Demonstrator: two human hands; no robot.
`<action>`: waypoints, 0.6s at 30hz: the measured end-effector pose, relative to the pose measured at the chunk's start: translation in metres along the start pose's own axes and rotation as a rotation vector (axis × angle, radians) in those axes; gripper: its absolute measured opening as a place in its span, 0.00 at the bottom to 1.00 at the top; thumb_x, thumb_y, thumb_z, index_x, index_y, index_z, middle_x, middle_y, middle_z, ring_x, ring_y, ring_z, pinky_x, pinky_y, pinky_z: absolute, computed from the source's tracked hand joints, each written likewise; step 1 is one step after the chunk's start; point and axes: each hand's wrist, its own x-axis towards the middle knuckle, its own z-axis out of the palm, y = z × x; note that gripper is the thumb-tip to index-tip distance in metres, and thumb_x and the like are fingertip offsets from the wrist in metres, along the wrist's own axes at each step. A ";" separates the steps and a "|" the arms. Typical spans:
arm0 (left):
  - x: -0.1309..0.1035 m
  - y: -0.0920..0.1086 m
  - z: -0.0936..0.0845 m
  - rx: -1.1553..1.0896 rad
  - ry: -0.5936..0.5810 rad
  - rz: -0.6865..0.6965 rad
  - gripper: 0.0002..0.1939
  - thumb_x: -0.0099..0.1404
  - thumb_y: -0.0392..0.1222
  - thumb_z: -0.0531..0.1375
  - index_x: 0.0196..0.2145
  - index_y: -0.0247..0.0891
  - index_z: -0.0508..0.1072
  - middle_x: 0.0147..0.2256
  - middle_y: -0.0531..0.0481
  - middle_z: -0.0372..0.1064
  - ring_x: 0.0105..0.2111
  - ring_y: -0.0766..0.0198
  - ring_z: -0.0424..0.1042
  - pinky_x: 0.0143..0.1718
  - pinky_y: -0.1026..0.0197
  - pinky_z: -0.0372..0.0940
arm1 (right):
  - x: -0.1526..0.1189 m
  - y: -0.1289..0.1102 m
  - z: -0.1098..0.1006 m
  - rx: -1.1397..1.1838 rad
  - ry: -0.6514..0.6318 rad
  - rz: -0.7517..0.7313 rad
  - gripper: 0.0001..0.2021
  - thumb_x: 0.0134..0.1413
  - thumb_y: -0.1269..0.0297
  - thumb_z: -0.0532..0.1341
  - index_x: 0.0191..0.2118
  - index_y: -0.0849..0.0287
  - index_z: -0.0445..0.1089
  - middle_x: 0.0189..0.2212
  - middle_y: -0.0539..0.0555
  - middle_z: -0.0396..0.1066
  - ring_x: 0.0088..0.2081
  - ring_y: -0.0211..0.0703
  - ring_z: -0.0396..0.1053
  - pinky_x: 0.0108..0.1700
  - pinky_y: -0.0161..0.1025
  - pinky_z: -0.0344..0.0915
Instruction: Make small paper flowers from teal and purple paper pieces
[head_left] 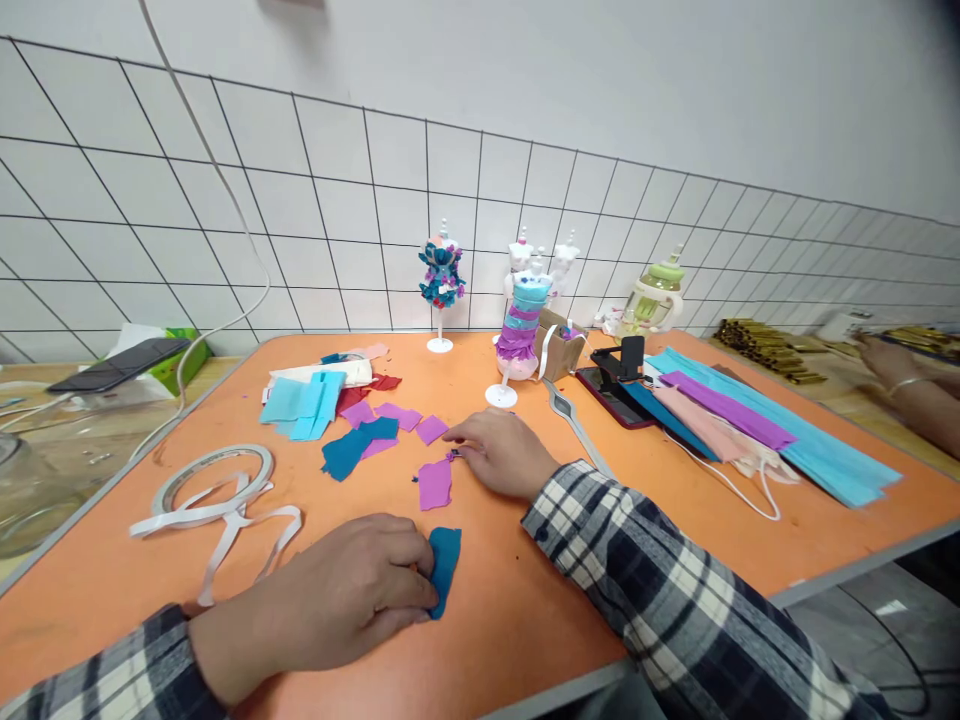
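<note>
Orange counter [540, 600]: left fingers [409, 550] closed on teal scrap [447, 560], near side; right fingers [471, 430] half-curled at purple bit [452, 456], hold I can't tell. Scrap-handling, I judge; wants light pinch.

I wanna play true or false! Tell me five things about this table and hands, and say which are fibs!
1. The left hand touches a dark teal piece. True.
2. The tabletop is orange. True.
3. The right hand's fingertips are near a purple piece. True.
4. The right hand is up on the wall. False: it is down at the tabletop.
5. The person wears plain red. False: the sleeves are checked.
</note>
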 end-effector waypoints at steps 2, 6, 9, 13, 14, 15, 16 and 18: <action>0.001 0.002 0.002 0.002 0.007 0.013 0.10 0.74 0.42 0.57 0.41 0.48 0.79 0.35 0.50 0.78 0.35 0.57 0.76 0.38 0.55 0.68 | 0.000 0.000 0.001 -0.096 -0.012 0.086 0.13 0.66 0.62 0.63 0.52 0.57 0.80 0.46 0.56 0.80 0.49 0.50 0.72 0.51 0.46 0.63; -0.001 -0.012 0.002 0.050 0.166 -0.035 0.15 0.76 0.39 0.52 0.50 0.47 0.78 0.42 0.48 0.81 0.40 0.59 0.78 0.41 0.58 0.70 | 0.004 -0.005 0.009 -0.162 -0.098 0.085 0.12 0.67 0.59 0.63 0.48 0.54 0.82 0.44 0.57 0.80 0.48 0.52 0.70 0.48 0.47 0.62; -0.006 -0.037 0.002 0.201 0.340 -0.285 0.17 0.77 0.44 0.50 0.48 0.45 0.79 0.42 0.46 0.81 0.43 0.53 0.77 0.42 0.54 0.69 | 0.007 -0.008 0.015 -0.132 -0.094 0.092 0.10 0.67 0.63 0.62 0.44 0.55 0.82 0.43 0.57 0.81 0.47 0.52 0.71 0.48 0.46 0.62; -0.003 -0.065 0.003 0.220 0.317 -0.553 0.17 0.69 0.55 0.59 0.41 0.44 0.83 0.43 0.45 0.81 0.47 0.47 0.75 0.48 0.46 0.69 | 0.012 -0.003 0.019 -0.011 -0.036 0.149 0.10 0.66 0.67 0.62 0.45 0.53 0.82 0.43 0.53 0.82 0.46 0.47 0.74 0.48 0.41 0.64; 0.000 -0.068 0.004 0.192 0.294 -0.579 0.16 0.68 0.55 0.60 0.39 0.44 0.83 0.42 0.45 0.81 0.46 0.47 0.76 0.48 0.47 0.69 | 0.013 0.000 0.019 0.029 -0.010 0.172 0.10 0.66 0.67 0.62 0.45 0.52 0.82 0.44 0.52 0.83 0.47 0.46 0.75 0.48 0.40 0.64; 0.003 -0.070 0.004 0.176 0.284 -0.592 0.15 0.68 0.53 0.60 0.38 0.44 0.83 0.41 0.45 0.81 0.45 0.48 0.76 0.46 0.48 0.70 | 0.014 0.003 0.020 0.068 0.020 0.199 0.10 0.67 0.67 0.62 0.46 0.52 0.81 0.44 0.51 0.82 0.47 0.44 0.75 0.48 0.39 0.65; 0.007 -0.070 0.004 0.165 0.279 -0.599 0.14 0.68 0.52 0.59 0.37 0.44 0.83 0.40 0.46 0.81 0.44 0.49 0.77 0.44 0.49 0.70 | 0.015 0.005 0.020 0.106 0.050 0.228 0.10 0.67 0.67 0.61 0.47 0.53 0.81 0.45 0.52 0.82 0.47 0.43 0.76 0.48 0.38 0.66; 0.015 -0.070 0.005 0.164 0.286 -0.600 0.14 0.68 0.50 0.58 0.35 0.44 0.83 0.38 0.47 0.81 0.41 0.51 0.77 0.40 0.53 0.71 | 0.016 0.011 0.021 0.179 0.097 0.275 0.12 0.67 0.68 0.61 0.51 0.54 0.79 0.44 0.52 0.82 0.45 0.42 0.77 0.47 0.37 0.67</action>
